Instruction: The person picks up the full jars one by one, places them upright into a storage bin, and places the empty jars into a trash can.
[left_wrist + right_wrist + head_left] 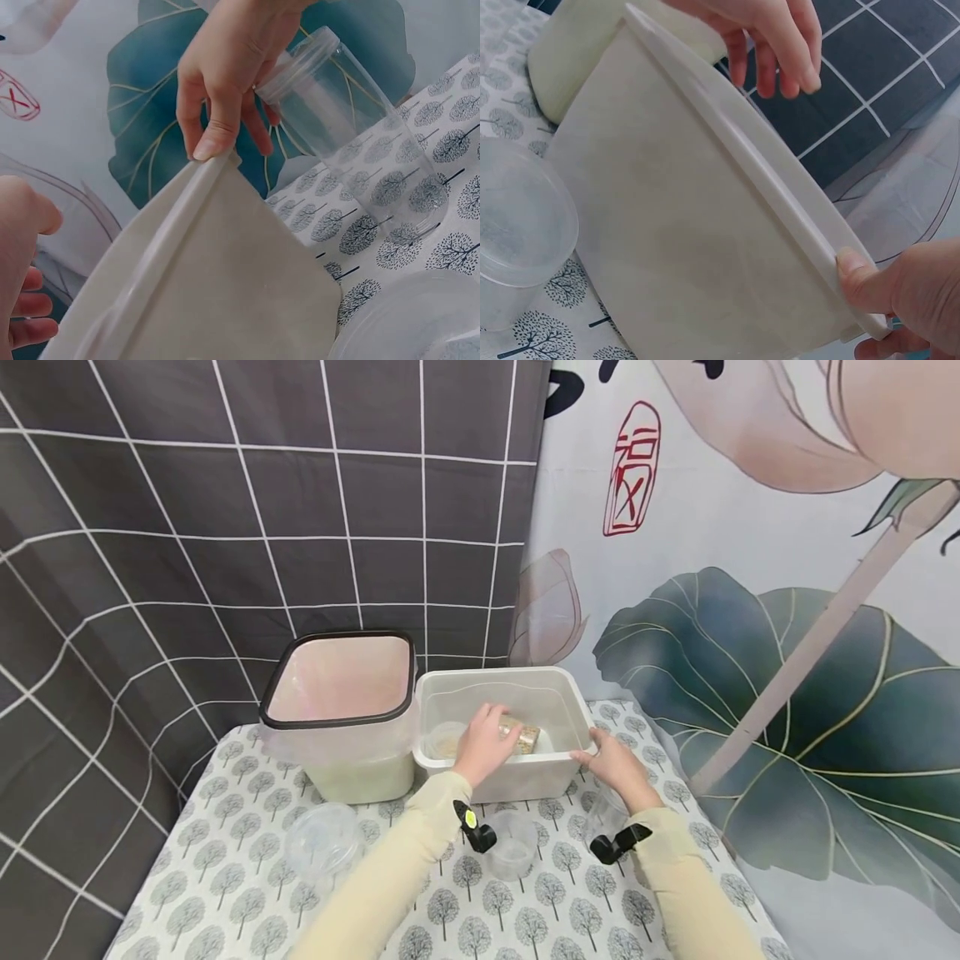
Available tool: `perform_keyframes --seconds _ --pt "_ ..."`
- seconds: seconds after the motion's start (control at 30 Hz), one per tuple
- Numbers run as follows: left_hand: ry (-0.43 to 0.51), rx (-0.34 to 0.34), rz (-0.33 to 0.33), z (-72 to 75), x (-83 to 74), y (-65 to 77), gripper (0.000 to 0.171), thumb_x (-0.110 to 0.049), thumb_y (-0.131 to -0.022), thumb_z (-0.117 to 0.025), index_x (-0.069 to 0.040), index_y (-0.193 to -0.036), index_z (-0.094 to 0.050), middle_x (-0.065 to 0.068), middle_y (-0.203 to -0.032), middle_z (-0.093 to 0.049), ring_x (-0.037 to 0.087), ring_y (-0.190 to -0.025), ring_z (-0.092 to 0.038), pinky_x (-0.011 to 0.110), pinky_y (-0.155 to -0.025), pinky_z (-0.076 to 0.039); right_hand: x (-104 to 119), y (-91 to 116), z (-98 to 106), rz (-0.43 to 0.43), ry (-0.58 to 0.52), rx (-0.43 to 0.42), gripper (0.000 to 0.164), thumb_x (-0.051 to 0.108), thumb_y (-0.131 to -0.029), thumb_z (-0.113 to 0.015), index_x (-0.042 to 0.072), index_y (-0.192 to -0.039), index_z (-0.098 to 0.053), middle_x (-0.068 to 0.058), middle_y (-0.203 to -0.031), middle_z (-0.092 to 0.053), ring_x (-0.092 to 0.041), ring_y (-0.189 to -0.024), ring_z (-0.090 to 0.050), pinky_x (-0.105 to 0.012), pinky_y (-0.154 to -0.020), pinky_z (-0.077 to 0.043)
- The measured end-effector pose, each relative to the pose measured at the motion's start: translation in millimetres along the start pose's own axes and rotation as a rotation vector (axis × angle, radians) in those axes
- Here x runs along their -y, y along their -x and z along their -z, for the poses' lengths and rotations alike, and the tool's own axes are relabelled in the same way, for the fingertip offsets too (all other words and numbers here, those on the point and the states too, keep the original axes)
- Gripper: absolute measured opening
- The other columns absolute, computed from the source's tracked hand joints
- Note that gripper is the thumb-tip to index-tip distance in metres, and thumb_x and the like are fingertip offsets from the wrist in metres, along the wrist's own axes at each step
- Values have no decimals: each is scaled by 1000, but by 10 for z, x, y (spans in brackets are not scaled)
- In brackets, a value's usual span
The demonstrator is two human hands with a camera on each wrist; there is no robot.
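Observation:
A white plastic bin (480,789) stands on the cloth. My left hand (486,745) hangs over its near wall with loosely bent fingers, and nothing shows between them in the right wrist view. Just beyond those fingers, inside the bin, lies a small clear pack (529,741) with tan contents, partly hidden by the hand. A round clear tub (446,740) with something pale in it sits in the bin's left end. My right hand (618,774) pinches the bin's right front corner, thumb on the rim (810,236).
Left of the bin stands a tall wastebasket (360,777) with a black rim. In front are a clear lidded tub (513,845) and a wide clear container (324,842). A clear jar (367,135) stands beside my right hand. Fabric curtains (375,568) hang behind.

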State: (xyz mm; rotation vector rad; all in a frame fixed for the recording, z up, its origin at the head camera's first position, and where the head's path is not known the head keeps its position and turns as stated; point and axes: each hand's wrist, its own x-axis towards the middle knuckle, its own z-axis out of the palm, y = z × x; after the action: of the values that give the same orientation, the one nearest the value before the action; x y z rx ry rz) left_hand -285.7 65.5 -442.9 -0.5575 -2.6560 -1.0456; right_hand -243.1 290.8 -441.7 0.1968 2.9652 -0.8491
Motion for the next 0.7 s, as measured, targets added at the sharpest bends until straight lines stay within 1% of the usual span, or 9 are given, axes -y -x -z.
perform_keyframes --seconds 0.2,0.4,0.57,0.7 --pt "55 -41 -6 153 15 99 38 -35 -89 -59 -10 -118 -59 4 -116 -55 21 -105 -55 35 -86 -49 -7 -1 5 4 2 6 76 42 -88 -60 -2 -142 -29 -28 -136 -40 -46 -118 -43 -61 -93 -36" --pt "42 -81 -3 326 31 193 36 -36 -89 -59 -11 -117 -59 3 -117 -54 20 -104 -56 35 -82 -49 2 -7 10 12 4 14 73 38 -89 -60 -3 -141 -29 -29 -135 -40 -47 -117 -43 -62 -92 -36" --pt "8 -144 -59 493 43 272 33 -33 -88 -61 -11 -113 -61 3 -113 -58 21 -105 -55 35 -84 -49 16 -10 9 8 31 21 76 43 -89 -58 -3 -142 -28 -29 -134 -41 -48 -117 -43 -64 -90 -36" --pt "-11 -187 -102 631 67 344 32 -31 -88 -62 -12 -112 -61 2 -112 -60 19 -106 -54 34 -87 -48 40 -4 2 1 76 29 76 45 -90 -56 -2 -143 -27 -29 -135 -40 -49 -117 -42 -65 -88 -37"
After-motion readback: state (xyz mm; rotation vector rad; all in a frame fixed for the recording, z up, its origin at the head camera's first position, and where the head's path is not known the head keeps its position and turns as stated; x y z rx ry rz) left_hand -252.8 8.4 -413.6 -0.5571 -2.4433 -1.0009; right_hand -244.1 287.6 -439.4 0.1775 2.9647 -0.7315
